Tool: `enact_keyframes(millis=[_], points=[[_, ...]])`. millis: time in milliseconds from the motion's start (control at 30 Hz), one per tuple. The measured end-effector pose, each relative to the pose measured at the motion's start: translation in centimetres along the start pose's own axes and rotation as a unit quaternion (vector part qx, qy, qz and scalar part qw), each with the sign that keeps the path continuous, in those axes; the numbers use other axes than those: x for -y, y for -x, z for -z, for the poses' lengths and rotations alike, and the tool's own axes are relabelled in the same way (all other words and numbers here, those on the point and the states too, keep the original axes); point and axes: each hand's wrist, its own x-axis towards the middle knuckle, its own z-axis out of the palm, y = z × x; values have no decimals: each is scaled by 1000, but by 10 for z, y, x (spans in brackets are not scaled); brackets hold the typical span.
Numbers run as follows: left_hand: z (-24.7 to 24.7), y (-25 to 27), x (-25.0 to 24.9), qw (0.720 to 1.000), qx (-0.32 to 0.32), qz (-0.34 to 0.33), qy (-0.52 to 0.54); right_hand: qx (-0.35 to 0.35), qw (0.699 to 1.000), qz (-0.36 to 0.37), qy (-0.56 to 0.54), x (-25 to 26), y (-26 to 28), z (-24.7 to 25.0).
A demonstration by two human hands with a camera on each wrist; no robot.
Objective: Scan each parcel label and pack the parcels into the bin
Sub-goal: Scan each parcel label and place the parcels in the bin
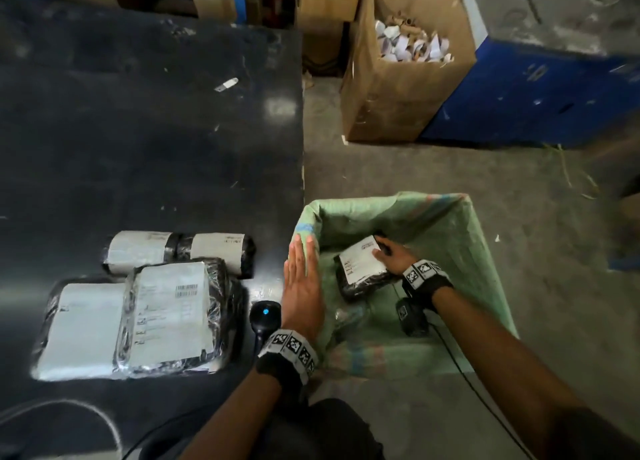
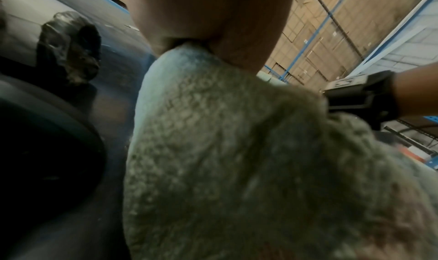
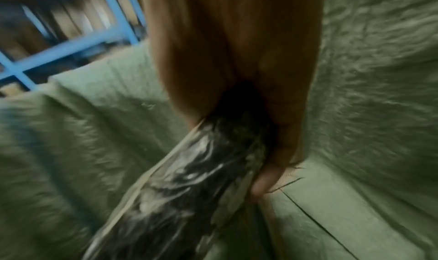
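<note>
Right hand (image 1: 389, 257): grips the black plastic-wrapped parcel with white label (image 1: 362, 263); lower it flat.
Left hand (image 1: 301, 283): flat, fingers straight, pressing the green woven sack-lined bin (image 1: 485, 251) rim wide.

Parcel (image 3: 184, 198) (black-wrapped) in hand (image 3: 237, 58)

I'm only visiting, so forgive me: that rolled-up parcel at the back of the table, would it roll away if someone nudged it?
Probably a little. The rolled parcel looks like a cylinder lying on its side on the smooth dark table, so a sideways push could turn it. Its crinkled black plastic wrap looks soft, likely damping any roll. The flat parcel beside it might block it toward the person.
</note>
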Motion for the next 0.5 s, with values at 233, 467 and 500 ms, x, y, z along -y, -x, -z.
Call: enact_keyframes(millis=[233, 467, 500], points=[[14, -6, -16, 999, 44, 13, 10, 6, 996, -6, -89, 5, -52, -59], [9, -4, -5, 997, 62, -7, -36, -70, 985, -85, -129, -18, -84, -124], [10, -6, -4, 998, 63, -5, -31, -72, 986, -89, -121, -23, -90, -129]])
